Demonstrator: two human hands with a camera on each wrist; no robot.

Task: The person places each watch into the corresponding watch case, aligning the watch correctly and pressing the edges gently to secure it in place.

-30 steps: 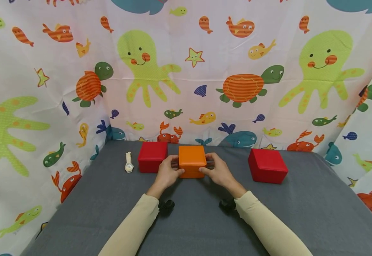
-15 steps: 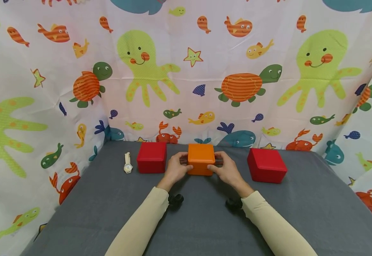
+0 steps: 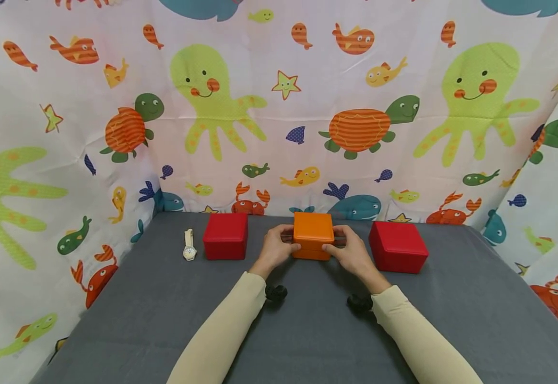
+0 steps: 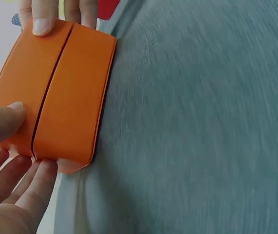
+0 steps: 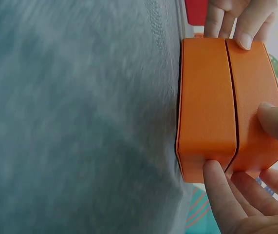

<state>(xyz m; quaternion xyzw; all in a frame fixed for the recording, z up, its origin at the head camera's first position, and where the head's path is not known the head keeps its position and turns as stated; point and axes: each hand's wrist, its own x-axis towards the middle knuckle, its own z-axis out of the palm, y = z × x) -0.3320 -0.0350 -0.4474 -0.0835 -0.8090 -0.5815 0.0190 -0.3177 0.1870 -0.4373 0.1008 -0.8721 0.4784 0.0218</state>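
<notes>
An orange box [image 3: 313, 228] with a closed lid stands near the back of the grey cloth, between two red boxes. My left hand [image 3: 276, 247] holds its left side, thumb on the front face and fingers along the side. On the opposite side my right hand [image 3: 350, 249] grips it the same way. In the left wrist view a dark seam runs across the orange box [image 4: 73, 92], and the left thumb presses beside that seam. The right wrist view has the right thumb on the front of the orange box [image 5: 209, 97], fingers against its side.
One red box [image 3: 226, 237] stands to the left, another red box [image 3: 397, 248] to the right, close to my right hand. A cream-strapped wristwatch [image 3: 189, 246] lies at the far left. Behind the grey cloth [image 3: 317, 330] hangs a curtain [image 3: 279, 53] printed with sea animals.
Both hands have moved right together with the orange box, away from the left red box and nearer the right one. The red boxes and the wristwatch stay in place.
</notes>
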